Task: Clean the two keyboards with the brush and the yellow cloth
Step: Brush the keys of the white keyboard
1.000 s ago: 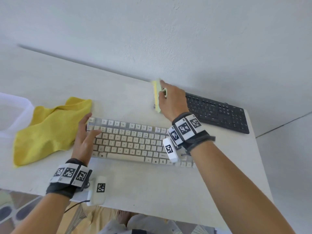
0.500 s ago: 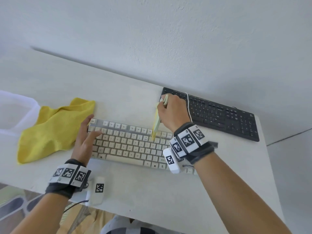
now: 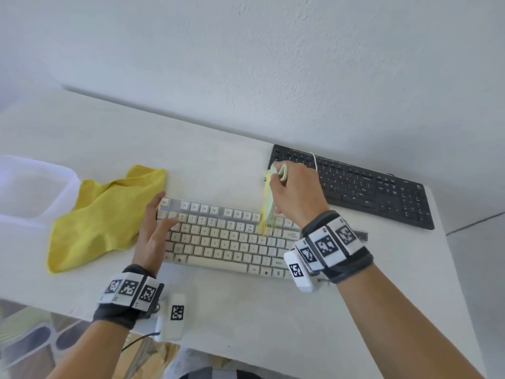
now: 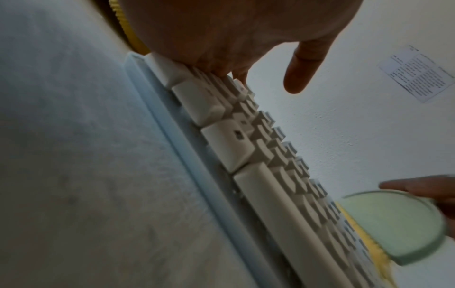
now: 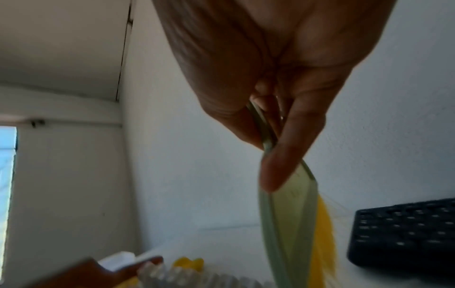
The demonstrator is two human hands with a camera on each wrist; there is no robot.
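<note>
we work at a white table set against a white wall. the white keyboard lies flat near the table's front edge, long side facing us. our left hand rests on its left end: the fingers are straight and spread, laid over the keys of the upper left corner, gripping nothing. in the left wrist view the same hand presses its heel on the end keys of the keyboard, with one finger lifted clear of the keys. our right hand holds the brush above the right part of the white keyboard, fingers and thumb clamped on its pale green back. the brush stands on edge, its length running away from us; its yellow bristles point to the left and down and meet the keys in the upper rows, right of centre. in the right wrist view the right hand pinches the thin green body of the brush between thumb and fingers, with the yellow bristles showing on its right side. the black keyboard lies further back and to the right, near the wall, apart from the white one; the right hand covers its near left corner from view. the cloth lies crumpled on the table just left of the white keyboard, beside the left hand; whether it touches the hand we cannot tell. a translucent white bin stands at the far left, just beside the cloth.
</note>
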